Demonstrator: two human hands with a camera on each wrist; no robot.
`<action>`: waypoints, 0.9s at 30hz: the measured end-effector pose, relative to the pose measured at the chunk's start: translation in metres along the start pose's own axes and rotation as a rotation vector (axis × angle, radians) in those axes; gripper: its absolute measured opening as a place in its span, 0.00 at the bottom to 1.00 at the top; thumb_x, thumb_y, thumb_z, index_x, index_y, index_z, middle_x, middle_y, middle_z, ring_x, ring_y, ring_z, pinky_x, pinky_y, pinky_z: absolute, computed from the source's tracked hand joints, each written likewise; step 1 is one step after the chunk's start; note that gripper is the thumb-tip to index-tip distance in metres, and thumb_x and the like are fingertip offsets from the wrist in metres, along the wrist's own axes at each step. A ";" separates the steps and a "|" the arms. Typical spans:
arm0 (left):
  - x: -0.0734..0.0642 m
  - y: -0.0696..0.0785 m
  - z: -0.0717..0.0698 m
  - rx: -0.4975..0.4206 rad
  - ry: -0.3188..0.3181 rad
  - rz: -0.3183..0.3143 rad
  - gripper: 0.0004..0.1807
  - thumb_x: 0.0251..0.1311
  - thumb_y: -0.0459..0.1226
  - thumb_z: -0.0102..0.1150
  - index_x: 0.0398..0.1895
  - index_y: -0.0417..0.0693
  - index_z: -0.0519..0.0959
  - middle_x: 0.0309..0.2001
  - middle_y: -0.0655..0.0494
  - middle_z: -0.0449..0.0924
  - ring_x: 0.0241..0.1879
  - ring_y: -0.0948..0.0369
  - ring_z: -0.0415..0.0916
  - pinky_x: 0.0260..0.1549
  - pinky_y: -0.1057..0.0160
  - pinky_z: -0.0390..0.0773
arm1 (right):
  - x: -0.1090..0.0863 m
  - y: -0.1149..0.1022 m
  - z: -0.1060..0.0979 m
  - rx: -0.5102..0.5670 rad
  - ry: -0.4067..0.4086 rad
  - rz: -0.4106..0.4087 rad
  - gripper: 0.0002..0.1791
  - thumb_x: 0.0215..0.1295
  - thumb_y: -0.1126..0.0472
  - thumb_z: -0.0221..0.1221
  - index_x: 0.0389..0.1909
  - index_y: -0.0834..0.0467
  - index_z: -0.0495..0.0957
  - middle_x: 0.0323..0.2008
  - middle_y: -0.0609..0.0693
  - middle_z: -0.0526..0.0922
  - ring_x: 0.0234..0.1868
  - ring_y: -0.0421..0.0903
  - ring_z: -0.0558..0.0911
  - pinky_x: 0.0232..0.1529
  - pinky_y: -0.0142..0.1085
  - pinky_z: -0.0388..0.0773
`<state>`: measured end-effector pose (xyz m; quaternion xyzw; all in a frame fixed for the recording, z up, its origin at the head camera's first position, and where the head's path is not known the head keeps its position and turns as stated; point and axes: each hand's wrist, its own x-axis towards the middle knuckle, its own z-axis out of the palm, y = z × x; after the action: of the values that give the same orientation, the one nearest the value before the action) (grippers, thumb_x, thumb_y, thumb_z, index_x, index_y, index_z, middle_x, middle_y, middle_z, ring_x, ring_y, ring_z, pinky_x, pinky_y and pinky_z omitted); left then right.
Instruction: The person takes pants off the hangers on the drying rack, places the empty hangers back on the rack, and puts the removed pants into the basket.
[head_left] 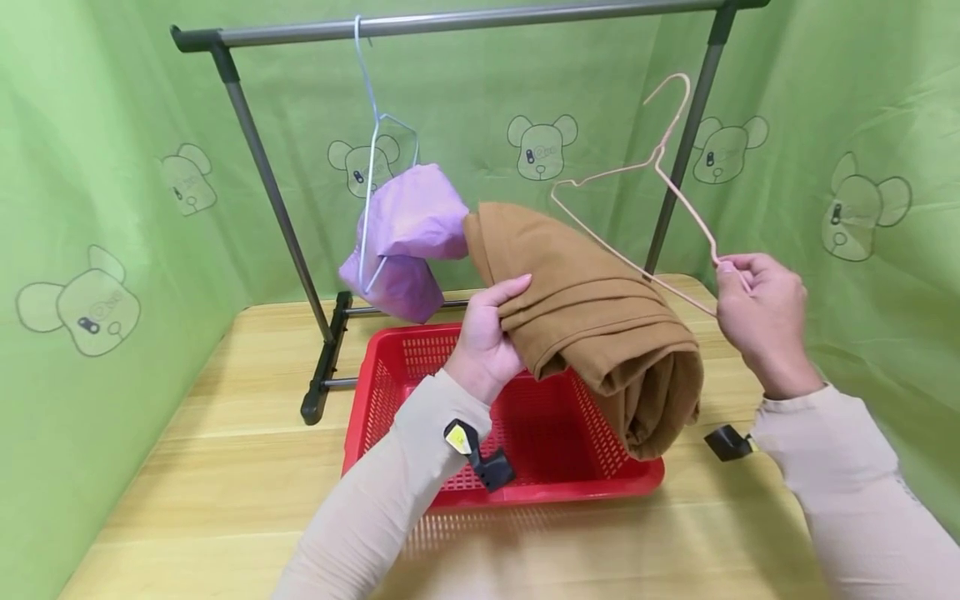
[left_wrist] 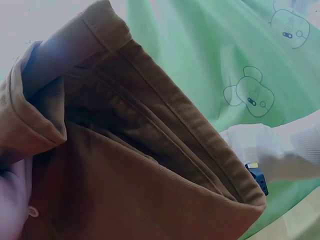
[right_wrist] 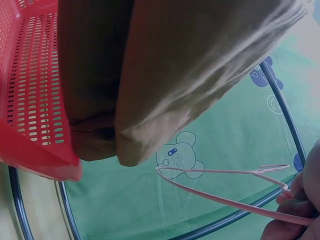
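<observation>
My left hand [head_left: 487, 342] grips folded brown trousers [head_left: 570, 283], its thumb on top and its other fingers hidden beneath the cloth. The folds droop to the right, over the basket. Filling much of the left wrist view, the trousers [left_wrist: 125, 185] show a stitched band and a small button. My right hand [head_left: 765, 321] pinches a pink wire hanger [head_left: 658, 154] by its lower right corner, hook upward. Seen from the right wrist, the pink hanger [right_wrist: 215, 198] bears no cloth, and its wire runs between the fingers [right_wrist: 287, 227].
Below the trousers, a red perforated basket [head_left: 555, 496] stands on the wooden table [head_left: 172, 500]. Behind it rises a rack with a metal rail [head_left: 480, 21]. A light blue hanger [head_left: 372, 142] hangs there with a purple garment [head_left: 423, 212]. Green curtains [head_left: 847, 100] surround the table.
</observation>
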<state>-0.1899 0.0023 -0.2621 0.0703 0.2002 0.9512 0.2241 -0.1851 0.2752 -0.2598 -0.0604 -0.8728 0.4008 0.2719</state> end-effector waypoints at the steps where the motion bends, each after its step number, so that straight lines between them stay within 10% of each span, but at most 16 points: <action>1: 0.000 0.000 0.000 -0.003 0.009 -0.002 0.10 0.68 0.32 0.42 0.32 0.42 0.74 0.29 0.53 0.79 0.28 0.61 0.79 0.30 0.66 0.80 | -0.001 0.000 0.000 0.000 -0.002 -0.001 0.19 0.74 0.55 0.47 0.53 0.66 0.76 0.22 0.40 0.72 0.17 0.36 0.66 0.12 0.29 0.63; 27: -0.001 0.001 -0.011 0.025 0.106 -0.056 0.09 0.68 0.33 0.42 0.33 0.41 0.72 0.30 0.52 0.78 0.29 0.61 0.78 0.30 0.66 0.79 | 0.000 0.002 0.002 -0.007 -0.013 0.020 0.19 0.75 0.56 0.47 0.53 0.66 0.76 0.21 0.39 0.72 0.17 0.35 0.66 0.12 0.28 0.63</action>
<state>-0.1921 -0.0026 -0.2714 0.0172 0.2254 0.9443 0.2390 -0.1862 0.2747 -0.2627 -0.0674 -0.8753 0.4006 0.2622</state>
